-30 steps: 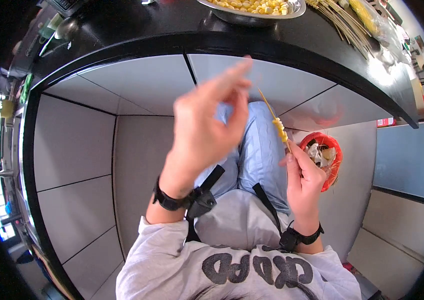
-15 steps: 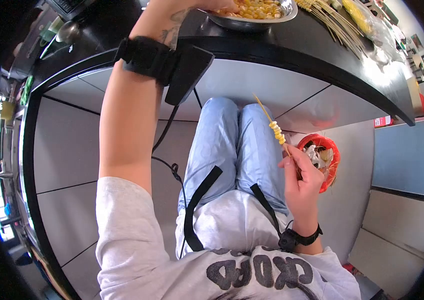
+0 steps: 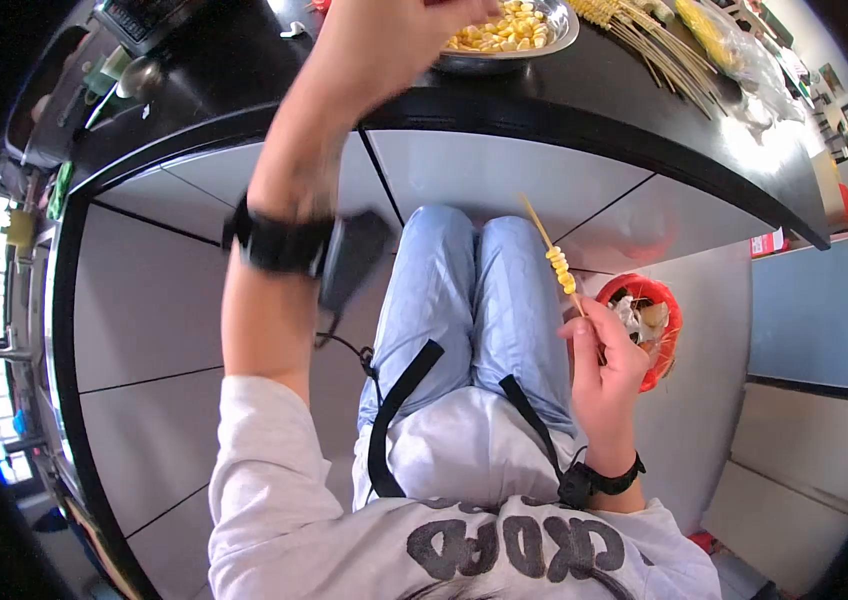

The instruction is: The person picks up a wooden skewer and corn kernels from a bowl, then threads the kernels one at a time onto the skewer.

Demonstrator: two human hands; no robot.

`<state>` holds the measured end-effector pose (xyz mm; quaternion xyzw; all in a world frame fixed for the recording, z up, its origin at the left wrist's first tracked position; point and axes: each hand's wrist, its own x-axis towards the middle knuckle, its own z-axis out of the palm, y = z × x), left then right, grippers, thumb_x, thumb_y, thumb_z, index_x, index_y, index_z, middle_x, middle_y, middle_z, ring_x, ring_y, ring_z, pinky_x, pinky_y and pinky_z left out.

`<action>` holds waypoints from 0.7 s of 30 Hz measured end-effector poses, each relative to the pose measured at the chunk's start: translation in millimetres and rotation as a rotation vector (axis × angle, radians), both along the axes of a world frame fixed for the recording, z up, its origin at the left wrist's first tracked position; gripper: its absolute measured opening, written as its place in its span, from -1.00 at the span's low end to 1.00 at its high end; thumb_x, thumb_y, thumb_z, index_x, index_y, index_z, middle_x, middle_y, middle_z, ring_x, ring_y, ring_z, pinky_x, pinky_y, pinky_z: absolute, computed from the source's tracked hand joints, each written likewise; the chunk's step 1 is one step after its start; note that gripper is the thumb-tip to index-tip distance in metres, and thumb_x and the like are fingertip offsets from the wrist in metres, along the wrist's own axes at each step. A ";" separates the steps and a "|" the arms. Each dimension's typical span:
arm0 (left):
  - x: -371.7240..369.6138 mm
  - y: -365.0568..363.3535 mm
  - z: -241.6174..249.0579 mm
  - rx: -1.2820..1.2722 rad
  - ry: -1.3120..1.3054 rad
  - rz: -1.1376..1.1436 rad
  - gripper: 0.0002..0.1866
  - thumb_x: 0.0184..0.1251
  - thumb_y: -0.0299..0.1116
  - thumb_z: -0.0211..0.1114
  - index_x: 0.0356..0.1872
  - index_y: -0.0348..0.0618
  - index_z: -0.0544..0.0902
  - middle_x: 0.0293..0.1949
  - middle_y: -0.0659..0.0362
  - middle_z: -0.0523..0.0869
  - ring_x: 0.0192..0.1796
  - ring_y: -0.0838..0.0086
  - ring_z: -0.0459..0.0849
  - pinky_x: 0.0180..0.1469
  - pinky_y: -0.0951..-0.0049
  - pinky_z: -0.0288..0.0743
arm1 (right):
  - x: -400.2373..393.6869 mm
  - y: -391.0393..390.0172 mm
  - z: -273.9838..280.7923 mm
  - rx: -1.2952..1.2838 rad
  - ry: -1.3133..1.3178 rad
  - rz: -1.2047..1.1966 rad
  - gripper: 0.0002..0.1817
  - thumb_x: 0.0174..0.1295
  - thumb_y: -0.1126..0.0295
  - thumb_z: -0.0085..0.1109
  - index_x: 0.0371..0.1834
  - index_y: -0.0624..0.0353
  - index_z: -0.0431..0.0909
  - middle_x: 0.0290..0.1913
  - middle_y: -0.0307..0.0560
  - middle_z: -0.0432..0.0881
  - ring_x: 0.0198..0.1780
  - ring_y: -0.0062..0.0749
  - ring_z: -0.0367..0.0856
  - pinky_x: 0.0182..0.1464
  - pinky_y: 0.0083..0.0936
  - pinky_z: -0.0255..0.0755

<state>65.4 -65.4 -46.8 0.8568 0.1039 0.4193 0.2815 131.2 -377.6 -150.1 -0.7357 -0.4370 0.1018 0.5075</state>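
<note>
In my right hand (image 3: 609, 350) I grip the lower end of a thin wooden skewer (image 3: 534, 218), pinched between thumb and fingers. Several yellow and whitish corn kernels (image 3: 560, 270) are threaded on it just above my fingertips. The skewer's bare point slants up and to the left. My left hand (image 3: 394, 45) is at the top edge of the view, beside and above a metal bowl (image 3: 566, 38) of loose corn kernels (image 3: 504, 30). Its fingers look bent together, partly cut off and blurred; whatever is between them cannot be made out.
Right of the bowl, a bundle of skewers (image 3: 659, 60) with corn on their far ends lies on the black counter (image 3: 544, 105). A plastic bag (image 3: 744, 60) is beyond them. On the floor by my right hand stands a red bin (image 3: 672, 300) with waste inside.
My left hand has lifted out of the bowl and drawn back toward me, slightly left. My right hand with the skewer has barely moved, sinking a little lower.
</note>
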 end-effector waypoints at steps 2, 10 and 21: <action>-18.4 -42.1 -2.7 -0.131 0.038 -0.002 -0.75 0.42 -0.46 0.28 0.06 -0.26 0.68 -0.08 0.09 0.78 -0.11 0.54 0.75 0.03 0.60 0.59 | 0.1 -0.2 -1.6 0.030 -0.007 -0.011 -0.78 0.35 0.58 0.11 0.02 0.36 0.61 -0.38 -0.04 0.71 -0.44 -0.56 0.65 -0.38 -0.65 0.45; -60.7 -111.6 -67.3 -0.670 -0.076 -0.031 -0.79 0.46 -0.49 0.23 0.02 -0.33 0.63 -0.18 0.08 0.75 -0.09 0.47 0.75 0.01 0.54 0.62 | 0.5 3.4 -1.8 0.082 -0.060 0.073 -0.74 0.33 0.60 0.14 0.06 0.35 0.64 -0.36 -0.04 0.73 -0.54 -0.63 0.54 -0.46 -0.70 0.37; -63.0 -126.0 -84.3 -0.960 -0.350 -0.147 -0.80 0.44 -0.57 0.21 0.02 -0.37 0.62 -0.07 0.03 0.75 -0.01 0.42 0.74 0.07 0.47 0.62 | -7.0 8.0 2.1 0.043 -0.088 0.125 -0.70 0.30 0.64 0.14 0.09 0.30 0.65 -0.41 -0.03 0.70 -0.55 -0.57 0.56 -0.48 -0.65 0.37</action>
